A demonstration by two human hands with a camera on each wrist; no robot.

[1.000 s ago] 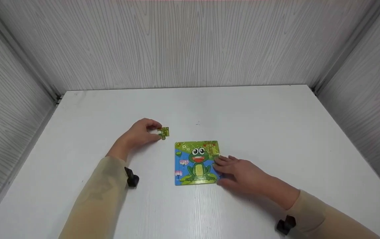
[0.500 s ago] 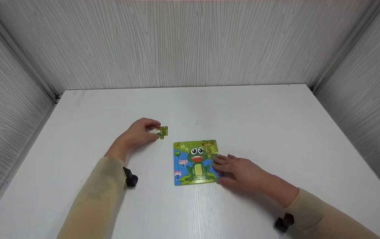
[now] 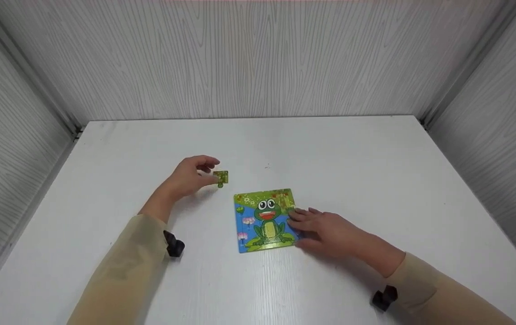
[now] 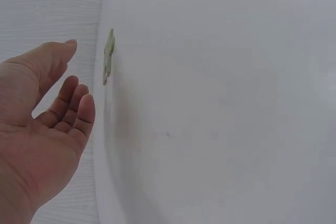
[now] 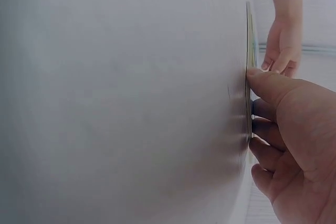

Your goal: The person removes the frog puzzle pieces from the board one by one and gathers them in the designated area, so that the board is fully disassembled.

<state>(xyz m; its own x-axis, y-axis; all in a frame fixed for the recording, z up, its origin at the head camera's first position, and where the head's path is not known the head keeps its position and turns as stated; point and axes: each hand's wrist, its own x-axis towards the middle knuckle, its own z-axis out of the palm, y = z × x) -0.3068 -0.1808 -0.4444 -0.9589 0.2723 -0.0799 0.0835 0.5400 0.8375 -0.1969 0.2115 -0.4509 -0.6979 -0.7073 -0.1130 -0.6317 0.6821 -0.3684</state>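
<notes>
A small green jigsaw piece point(image 3: 223, 177) with a tab on its near side lies on the white table, behind and left of a frog puzzle point(image 3: 264, 221). My left hand point(image 3: 191, 177) is beside the piece with fingers spread from the thumb. In the left wrist view, a gap shows between the left hand point(image 4: 50, 114) and the piece point(image 4: 108, 56). My right hand point(image 3: 330, 232) rests on the right edge of the square puzzle, its fingers over the edge and its thumb at the near right corner. The right wrist view shows the thumb point(image 5: 268, 80) touching the puzzle's edge.
The white table point(image 3: 352, 153) runs back to a grey wood-grain wall point(image 3: 258, 58). Side panels stand at left and right. A black clip-like device hangs at each sleeve cuff.
My left fingers have opened away from the jigsaw piece, which stays on the table. The puzzle has turned slightly under my right hand, its right side shifting back.
</notes>
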